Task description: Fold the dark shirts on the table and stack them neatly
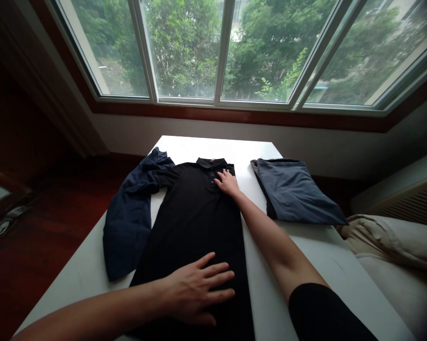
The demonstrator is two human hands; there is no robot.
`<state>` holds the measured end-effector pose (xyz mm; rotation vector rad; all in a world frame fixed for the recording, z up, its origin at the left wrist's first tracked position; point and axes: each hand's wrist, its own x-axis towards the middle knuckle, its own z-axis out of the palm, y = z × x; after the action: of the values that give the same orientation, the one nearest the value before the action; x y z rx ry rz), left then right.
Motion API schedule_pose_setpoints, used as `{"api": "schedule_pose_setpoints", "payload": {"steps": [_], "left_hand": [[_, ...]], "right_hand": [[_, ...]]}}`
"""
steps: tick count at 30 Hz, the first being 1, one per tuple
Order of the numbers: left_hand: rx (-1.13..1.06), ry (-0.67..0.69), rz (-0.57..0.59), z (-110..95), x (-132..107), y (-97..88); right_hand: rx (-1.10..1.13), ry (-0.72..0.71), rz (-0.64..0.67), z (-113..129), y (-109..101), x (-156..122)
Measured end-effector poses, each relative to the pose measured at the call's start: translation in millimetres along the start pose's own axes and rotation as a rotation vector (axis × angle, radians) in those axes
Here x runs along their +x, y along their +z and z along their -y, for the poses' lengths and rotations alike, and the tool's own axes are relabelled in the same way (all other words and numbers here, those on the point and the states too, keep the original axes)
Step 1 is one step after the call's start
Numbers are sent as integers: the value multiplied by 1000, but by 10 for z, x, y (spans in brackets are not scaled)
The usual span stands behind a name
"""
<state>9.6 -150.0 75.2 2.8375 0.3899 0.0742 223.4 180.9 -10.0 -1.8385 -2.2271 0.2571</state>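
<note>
Across the centre of the frame, your black collared polo shirt (195, 220) lies on the white flat-topped counter (302, 265). Your left hand (195, 289) is spread wide, its grip empty; your right hand (228, 183) rests near the collar (203, 164), whether pinching cloth I cannot tell. Sideways dragging could crease the shirt, or pull along the navy cloth garment (130, 225) touching its sleeve (171, 176), frame left.

1. The black polo shirt (199, 215) lay flat and lengthwise on the white table (217, 147), its collar (207, 163) at the far end.
2. Buttons (212, 182) ran down its short placket, beside a small white chest mark (226, 170).
3. One short sleeve (168, 175) spread out to the left.
</note>
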Motion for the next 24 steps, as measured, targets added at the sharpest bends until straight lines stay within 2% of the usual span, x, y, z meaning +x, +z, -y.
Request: {"api": "schedule_pose_setpoints", "payload": {"steps": [4, 14, 19, 24], "left_hand": [[-34, 56, -3, 30, 186, -6], [-135, 19, 29, 56, 483, 80], [-137, 18, 11, 13, 689, 131], [-100, 26, -34, -43, 902, 260]], "right_hand": [[13, 39, -10, -25, 45, 172], [-27, 12, 82, -219, 125, 415], [-38, 38, 79, -487, 62, 435], [-52, 93, 62, -822, -36, 349]]}}
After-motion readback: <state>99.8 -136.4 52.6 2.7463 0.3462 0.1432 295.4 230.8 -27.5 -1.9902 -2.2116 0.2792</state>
